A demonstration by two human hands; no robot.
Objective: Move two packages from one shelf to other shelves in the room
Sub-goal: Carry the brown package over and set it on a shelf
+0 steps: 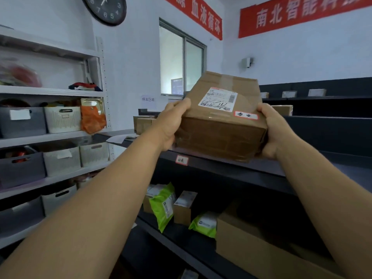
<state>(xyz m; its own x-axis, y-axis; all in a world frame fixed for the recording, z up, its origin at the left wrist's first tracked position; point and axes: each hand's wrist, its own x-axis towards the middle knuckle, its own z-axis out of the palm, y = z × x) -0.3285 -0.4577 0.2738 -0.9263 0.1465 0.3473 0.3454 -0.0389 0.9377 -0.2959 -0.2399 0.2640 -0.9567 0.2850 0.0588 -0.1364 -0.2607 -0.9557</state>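
Both forearms reach forward from the bottom of the view, and the 2 hands clamp a brown cardboard package between them. At its left edge the left hand wraps the box with the thumb on top, and the right hand grips the right edge the same way. Held tilted toward the camera, the package sits just above the front edge of a dark shelf; whether its bottom touches the shelf I cannot tell. A white shipping label and a small red-bordered sticker are on its top face. On the level below lie 2 green mailer bags, a small box and a large open carton. A white rack with storage bins stands to the left.
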